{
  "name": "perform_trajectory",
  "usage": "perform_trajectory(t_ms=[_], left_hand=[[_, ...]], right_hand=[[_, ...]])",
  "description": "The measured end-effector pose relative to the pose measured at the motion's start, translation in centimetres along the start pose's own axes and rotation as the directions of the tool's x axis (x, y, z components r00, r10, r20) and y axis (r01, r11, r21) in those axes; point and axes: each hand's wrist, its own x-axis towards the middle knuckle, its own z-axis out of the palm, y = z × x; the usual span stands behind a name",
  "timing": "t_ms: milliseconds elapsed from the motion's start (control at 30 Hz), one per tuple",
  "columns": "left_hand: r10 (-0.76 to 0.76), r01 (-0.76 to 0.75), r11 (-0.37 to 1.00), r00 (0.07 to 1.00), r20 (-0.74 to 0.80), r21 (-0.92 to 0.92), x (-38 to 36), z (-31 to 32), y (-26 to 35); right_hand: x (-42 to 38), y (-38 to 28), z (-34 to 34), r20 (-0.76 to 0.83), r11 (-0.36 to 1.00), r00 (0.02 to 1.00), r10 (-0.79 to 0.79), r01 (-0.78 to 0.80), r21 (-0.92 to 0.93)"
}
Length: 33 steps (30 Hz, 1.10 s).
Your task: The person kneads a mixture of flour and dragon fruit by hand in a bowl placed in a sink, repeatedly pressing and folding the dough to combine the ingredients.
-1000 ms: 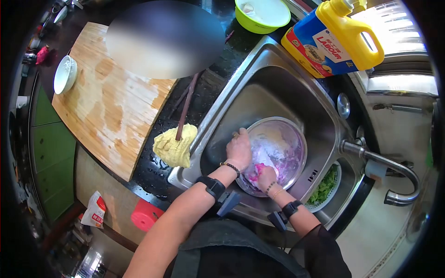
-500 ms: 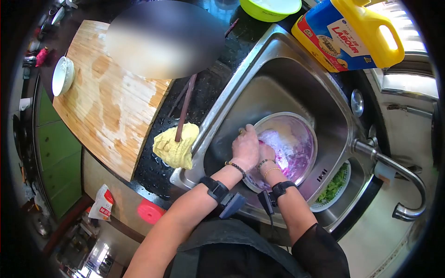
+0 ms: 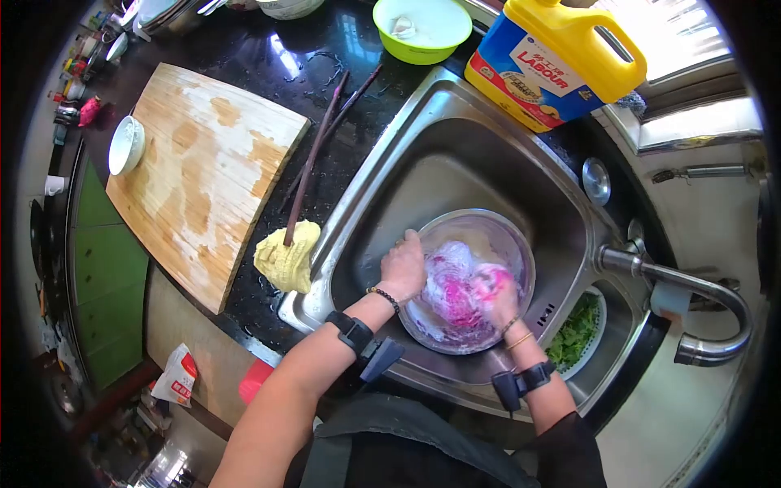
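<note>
A round metal basin (image 3: 530, 252) stands in the deep sink bowl. It holds foamy pale-purple water and a bright pink, suds-covered cloth-like item (image 3: 455, 299). My left hand (image 3: 404, 267) is at the basin's left rim, its fingers curled over the edge. Inside the basin on the right, my right hand (image 3: 498, 294) is blurred, foamy and closed around pink material. Suds hide the material's exact kind and whether it joins the pink mass beside it.
Left of the steel sink (image 3: 378, 175) lie a yellow cloth (image 3: 285, 260), dark sticks (image 3: 319, 146) and a wooden board (image 3: 215, 163) with a white bowl (image 3: 127, 146). A yellow jug (image 3: 553, 69) and green basin (image 3: 423, 37) stand behind. The faucet (image 3: 691, 281) overhangs leafy greens (image 3: 576, 329).
My hands were close together at the basin's left side. Now they are apart: the right has moved right across the basin, and the pink item shows more fully. The whole view has shifted.
</note>
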Motion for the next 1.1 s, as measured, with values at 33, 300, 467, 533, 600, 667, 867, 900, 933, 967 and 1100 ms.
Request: perform_trajectory(t_ms=[33,300,467,533,600,667,867,900,933,967,1100], left_hand=[[0.004,-0.004,1.0,1.0,0.0,0.003,0.0,0.0,0.0],[0.019,-0.02,0.999,0.999,0.032,0.04,0.6,0.1,-0.4],[0.081,-0.081,0.997,0.997,-0.006,-0.006,0.8,0.2,-0.5],[0.099,-0.099,0.995,0.994,-0.036,-0.006,0.9,0.6,-0.8],[0.08,-0.08,0.997,0.996,-0.039,-0.005,0.8,0.5,-0.7],[0.07,-0.071,0.997,0.997,-0.04,-0.012,0.8,0.3,-0.3],[0.025,-0.026,0.999,0.998,0.049,0.021,0.7,-0.3,0.0],[0.009,-0.011,0.999,0.999,0.052,0.033,0.7,-0.3,0.0],[-0.006,0.003,0.999,0.998,0.055,0.048,0.7,-0.3,-0.1],[-0.001,-0.001,0.999,0.998,0.058,0.044,0.7,-0.3,-0.1],[0.02,-0.02,0.999,1.0,0.018,0.029,0.6,0.0,-0.2]], right_hand=[[0.5,1.3,-1.6,-0.112,0.953,0.984,-0.136,0.099,-0.286],[8.3,-1.8,2.5,0.049,0.664,0.956,-0.289,0.237,-0.709],[11.1,-1.1,6.3,0.3,0.532,0.954,-0.023,0.266,-0.804],[10.0,-3.0,7.1,0.352,0.428,0.927,0.127,0.269,-0.863],[8.6,-4.0,7.9,0.511,0.361,0.853,0.108,0.446,-0.819],[7.1,-3.9,8.8,0.515,0.363,0.846,0.14,0.44,-0.821],[-0.7,-5.1,5.3,0.491,0.232,0.87,0.05,0.468,-0.853],[-1.6,-4.9,4.0,0.442,0.295,0.895,-0.055,0.437,-0.849],[-2.4,-5.0,2.8,0.381,0.361,0.911,-0.157,0.412,-0.837],[-3.2,-5.3,1.8,0.376,0.359,0.914,-0.154,0.407,-0.84],[-6.1,-5.1,-0.6,0.163,0.39,0.945,-0.285,0.269,-0.881]])
